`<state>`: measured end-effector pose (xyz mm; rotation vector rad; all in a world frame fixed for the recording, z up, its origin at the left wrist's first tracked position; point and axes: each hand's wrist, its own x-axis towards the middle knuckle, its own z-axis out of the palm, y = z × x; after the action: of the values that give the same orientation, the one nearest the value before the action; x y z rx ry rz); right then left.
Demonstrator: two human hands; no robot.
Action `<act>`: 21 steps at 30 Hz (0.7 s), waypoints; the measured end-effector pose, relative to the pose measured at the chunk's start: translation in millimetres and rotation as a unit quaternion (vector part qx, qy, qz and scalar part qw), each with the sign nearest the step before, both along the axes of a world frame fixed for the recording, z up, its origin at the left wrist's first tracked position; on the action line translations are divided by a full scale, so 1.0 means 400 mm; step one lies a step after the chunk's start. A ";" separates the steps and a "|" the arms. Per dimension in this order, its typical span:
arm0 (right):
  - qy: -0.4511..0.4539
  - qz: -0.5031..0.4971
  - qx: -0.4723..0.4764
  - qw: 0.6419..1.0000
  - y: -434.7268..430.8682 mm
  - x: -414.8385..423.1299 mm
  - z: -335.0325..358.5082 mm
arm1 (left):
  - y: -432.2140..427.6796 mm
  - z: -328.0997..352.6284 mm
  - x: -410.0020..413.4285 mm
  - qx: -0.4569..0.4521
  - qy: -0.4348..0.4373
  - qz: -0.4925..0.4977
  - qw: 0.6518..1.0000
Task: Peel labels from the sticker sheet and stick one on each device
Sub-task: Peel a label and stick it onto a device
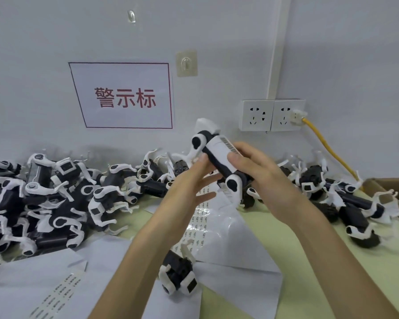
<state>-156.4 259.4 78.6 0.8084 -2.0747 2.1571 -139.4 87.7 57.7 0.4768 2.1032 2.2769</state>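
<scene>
A black-and-white robot-dog device [217,155] is held up above the table, belly side toward me, with a barcode label [230,145] on its white panel. My right hand [260,173] grips the device from the right, thumb across the white panel near the label. My left hand [189,180] is beside it on the left, fingers straight, its upper fingertips touching the device's side. The sticker sheet [199,217] with rows of small labels lies on the table beneath the hands. Another device [179,275] lies below my left forearm.
A big heap of devices [55,196] fills the left of the table; more devices [346,199] lie at the right by a cardboard box [389,187]. White backing sheets [44,279] cover the near table. Wall sockets [272,115] and a yellow cable [327,146] are behind.
</scene>
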 end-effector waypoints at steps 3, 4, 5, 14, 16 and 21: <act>0.037 0.004 0.011 0.999 -0.031 0.019 0.008 | 0.016 0.009 0.013 0.042 0.010 0.000 0.999; 0.046 0.006 0.014 0.999 -0.037 0.023 0.010 | 0.017 0.012 0.016 0.060 0.021 0.006 0.998; 0.056 0.009 0.018 0.998 -0.040 0.026 0.012 | 0.018 0.015 0.020 0.077 0.031 0.008 0.997; 0.131 -0.059 0.075 0.987 -0.045 0.033 0.016 | 0.026 0.014 0.026 0.058 0.057 0.039 0.996; 0.128 -0.054 0.077 0.987 -0.038 0.030 0.016 | 0.023 0.012 0.023 0.045 0.058 0.045 0.996; 0.126 -0.046 0.116 0.984 -0.020 0.022 0.014 | 0.018 0.003 0.017 0.034 0.063 0.067 0.995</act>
<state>-147.8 251.5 84.0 0.9299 -2.2044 1.6866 -132.8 94.7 58.9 0.5089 2.1835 2.4593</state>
